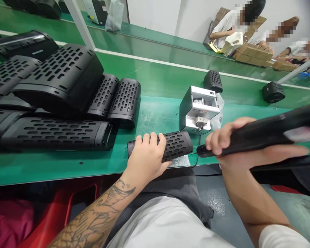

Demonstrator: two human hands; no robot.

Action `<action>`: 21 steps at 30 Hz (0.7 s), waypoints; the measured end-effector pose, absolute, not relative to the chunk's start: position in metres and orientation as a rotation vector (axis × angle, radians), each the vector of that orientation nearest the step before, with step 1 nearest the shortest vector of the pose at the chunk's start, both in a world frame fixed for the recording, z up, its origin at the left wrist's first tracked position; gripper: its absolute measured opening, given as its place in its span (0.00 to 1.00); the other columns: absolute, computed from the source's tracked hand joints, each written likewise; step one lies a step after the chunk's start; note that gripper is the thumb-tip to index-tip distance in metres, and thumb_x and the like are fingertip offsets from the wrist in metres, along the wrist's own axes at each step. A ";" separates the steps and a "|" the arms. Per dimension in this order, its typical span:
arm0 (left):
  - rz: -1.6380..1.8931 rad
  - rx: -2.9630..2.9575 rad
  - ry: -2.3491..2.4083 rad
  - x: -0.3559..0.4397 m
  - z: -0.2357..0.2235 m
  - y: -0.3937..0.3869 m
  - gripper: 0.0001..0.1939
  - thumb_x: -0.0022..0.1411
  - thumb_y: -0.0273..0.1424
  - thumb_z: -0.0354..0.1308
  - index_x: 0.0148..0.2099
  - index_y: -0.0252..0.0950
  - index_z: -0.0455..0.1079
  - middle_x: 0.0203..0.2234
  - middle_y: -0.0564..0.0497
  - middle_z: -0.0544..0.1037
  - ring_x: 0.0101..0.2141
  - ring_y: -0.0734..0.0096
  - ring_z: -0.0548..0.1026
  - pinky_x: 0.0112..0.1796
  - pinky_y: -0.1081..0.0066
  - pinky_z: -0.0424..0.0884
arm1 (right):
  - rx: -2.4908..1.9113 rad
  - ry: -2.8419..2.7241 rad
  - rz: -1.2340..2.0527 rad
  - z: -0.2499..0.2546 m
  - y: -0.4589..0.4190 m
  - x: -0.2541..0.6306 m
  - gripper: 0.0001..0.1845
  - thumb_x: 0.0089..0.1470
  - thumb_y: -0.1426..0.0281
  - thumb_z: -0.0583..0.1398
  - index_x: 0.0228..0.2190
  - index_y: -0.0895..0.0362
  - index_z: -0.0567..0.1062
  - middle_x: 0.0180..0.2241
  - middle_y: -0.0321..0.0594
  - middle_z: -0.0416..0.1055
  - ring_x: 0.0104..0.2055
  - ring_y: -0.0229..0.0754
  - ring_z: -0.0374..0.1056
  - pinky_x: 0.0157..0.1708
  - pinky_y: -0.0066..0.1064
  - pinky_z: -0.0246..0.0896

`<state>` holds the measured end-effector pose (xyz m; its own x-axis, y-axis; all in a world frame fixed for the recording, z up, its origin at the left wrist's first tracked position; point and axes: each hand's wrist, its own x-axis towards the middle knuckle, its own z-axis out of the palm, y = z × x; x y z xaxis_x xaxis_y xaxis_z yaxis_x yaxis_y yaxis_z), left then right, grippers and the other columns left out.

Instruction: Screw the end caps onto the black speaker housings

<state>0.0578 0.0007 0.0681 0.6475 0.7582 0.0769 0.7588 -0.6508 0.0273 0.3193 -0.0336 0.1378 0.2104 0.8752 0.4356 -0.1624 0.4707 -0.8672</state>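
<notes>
8 or more black perforated housings [64, 74] lie heaped at the left of the green worktop [155, 110]; overlaps and the frame edge prevent an exact count. Behind them, at least 3 further dark units [48, 7] show at the upper left. The visible shells look closed, but whether each is finished I cannot tell.

Right of the heap, 1 left hand [148, 151] lies palm down over 1 smaller-looking housing [179, 144], fingers curled across the top and thumb along the near edge, clasping it against the worktop near its front edge. Work on this housing looks underway: 1 thin bit points at its right end. Contact is too small to confirm, and no fastener shows, so how much is done or left there is unclear.

Beyond it stand 1 silver-and-white machine [187, 110] and, just behind that, 1 black unit [213, 82], with 1 clear bag [219, 105] beside them. Next, 1 right hand [218, 141] wraps its fingers around 1 black handheld tool [263, 132], which tilts up to the right, blurred. Farther back at the right sits 1 more black unit [273, 92], and at least 3 people [223, 31] show at the upper right near stacked brown boxes [253, 53].
</notes>
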 end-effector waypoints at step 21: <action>-1.208 -3.058 -1.685 -0.043 -0.029 -0.012 0.67 0.70 0.40 0.83 0.94 0.54 0.42 0.85 0.31 0.67 0.81 0.32 0.75 0.78 0.35 0.78 | -0.874 -0.989 0.305 0.118 0.026 0.348 0.39 0.62 0.25 0.71 0.41 0.49 0.87 0.22 0.32 0.74 0.18 0.45 0.68 0.20 0.38 0.66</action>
<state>-0.0432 -0.0122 -0.0292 0.4171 0.8705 0.2613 0.5272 -0.4659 0.7106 0.3479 0.0263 0.1182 0.5412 0.5903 0.5988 0.1500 0.6329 -0.7595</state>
